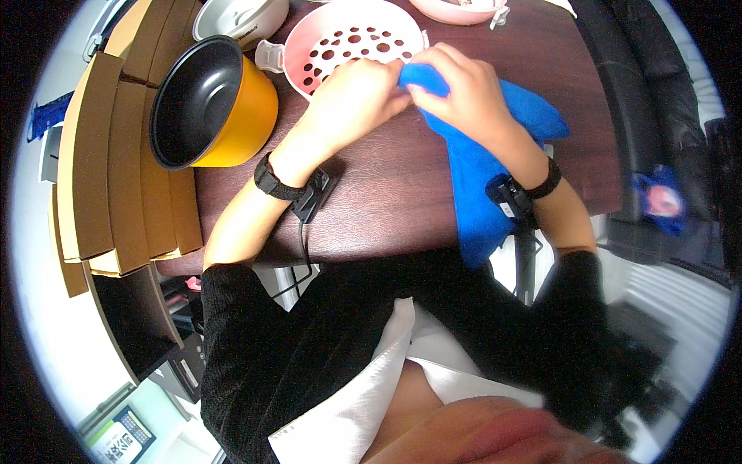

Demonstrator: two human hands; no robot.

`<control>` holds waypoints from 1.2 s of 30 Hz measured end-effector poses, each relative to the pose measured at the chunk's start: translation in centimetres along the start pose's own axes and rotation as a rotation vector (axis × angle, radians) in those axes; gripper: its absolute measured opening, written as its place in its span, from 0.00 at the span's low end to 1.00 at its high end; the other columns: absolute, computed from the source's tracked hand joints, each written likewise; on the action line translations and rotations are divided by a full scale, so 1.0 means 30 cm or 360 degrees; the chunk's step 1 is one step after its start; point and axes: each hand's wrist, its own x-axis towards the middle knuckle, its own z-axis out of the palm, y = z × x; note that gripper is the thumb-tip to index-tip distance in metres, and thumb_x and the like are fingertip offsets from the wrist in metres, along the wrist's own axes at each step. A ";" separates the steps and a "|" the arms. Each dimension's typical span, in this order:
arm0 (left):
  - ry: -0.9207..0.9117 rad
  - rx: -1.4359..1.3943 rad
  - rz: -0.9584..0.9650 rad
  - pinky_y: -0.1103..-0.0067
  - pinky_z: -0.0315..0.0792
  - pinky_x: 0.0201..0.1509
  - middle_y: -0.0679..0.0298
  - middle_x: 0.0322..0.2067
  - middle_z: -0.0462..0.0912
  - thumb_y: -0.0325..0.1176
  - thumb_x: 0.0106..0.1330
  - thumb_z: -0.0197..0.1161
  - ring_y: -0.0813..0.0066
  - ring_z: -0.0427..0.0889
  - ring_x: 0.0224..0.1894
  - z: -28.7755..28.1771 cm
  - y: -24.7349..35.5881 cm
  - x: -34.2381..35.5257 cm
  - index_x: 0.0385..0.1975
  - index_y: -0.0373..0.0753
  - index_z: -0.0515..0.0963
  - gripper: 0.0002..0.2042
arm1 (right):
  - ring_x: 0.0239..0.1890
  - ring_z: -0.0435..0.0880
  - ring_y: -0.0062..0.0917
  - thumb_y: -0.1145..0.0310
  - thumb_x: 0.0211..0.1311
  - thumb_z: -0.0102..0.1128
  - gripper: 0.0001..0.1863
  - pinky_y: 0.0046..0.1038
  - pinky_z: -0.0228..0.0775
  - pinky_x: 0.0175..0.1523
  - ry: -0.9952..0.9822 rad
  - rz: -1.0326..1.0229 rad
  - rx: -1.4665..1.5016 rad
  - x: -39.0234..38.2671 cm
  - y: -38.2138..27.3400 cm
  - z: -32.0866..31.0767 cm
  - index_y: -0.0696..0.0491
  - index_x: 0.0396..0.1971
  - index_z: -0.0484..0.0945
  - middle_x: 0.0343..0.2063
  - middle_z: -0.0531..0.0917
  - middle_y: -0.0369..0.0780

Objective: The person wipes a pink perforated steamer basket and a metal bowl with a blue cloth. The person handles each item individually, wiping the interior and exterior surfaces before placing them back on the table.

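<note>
Both hands meet near the far middle of the table, just in front of a pink perforated tray (pixel 357 40). My left hand (pixel 357 97) has its fingers curled closed at the top end of a blue cloth (pixel 483 224). My right hand (pixel 464 93) grips that same end, fingers bent around it and partly hiding it. The cloth hangs from there beneath my right arm and over the table's front edge. Each wrist wears a black strap with a small dark device; a cable runs down from the left one.
A yellow pot with black interior (pixel 247 112) stands left on the wooden table (pixel 371 209), beside stacked cardboard boxes (pixel 97 162). A white bowl (pixel 224 15) and a pink bowl (pixel 456 11) lie at the far edge. A black padded seat (pixel 657 85) is at right.
</note>
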 end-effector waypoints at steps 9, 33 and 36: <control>-0.0029 0.0126 0.0088 0.64 0.73 0.33 0.48 0.21 0.79 0.40 0.57 0.64 0.52 0.81 0.28 -0.019 0.011 -0.001 0.30 0.37 0.76 0.12 | 0.37 0.82 0.42 0.55 0.56 0.61 0.16 0.40 0.76 0.40 0.0162 0.0294 -0.0059 0.006 0.090 0.011 0.46 0.41 0.77 0.36 0.82 0.43; -0.0253 -0.0032 0.0031 0.67 0.74 0.41 0.47 0.28 0.81 0.32 0.52 0.67 0.53 0.81 0.36 -0.108 -0.060 -0.006 0.40 0.33 0.78 0.16 | 0.38 0.84 0.40 0.52 0.53 0.65 0.22 0.35 0.75 0.44 0.0203 0.0726 0.0256 -0.028 0.234 0.033 0.52 0.41 0.80 0.35 0.84 0.47; -0.0167 0.0083 0.0028 0.66 0.74 0.40 0.46 0.29 0.81 0.32 0.53 0.66 0.52 0.82 0.35 -0.087 -0.023 -0.001 0.40 0.33 0.77 0.16 | 0.38 0.85 0.39 0.53 0.53 0.65 0.21 0.35 0.75 0.44 0.0151 0.0682 0.0273 -0.021 0.211 0.027 0.52 0.42 0.80 0.35 0.84 0.46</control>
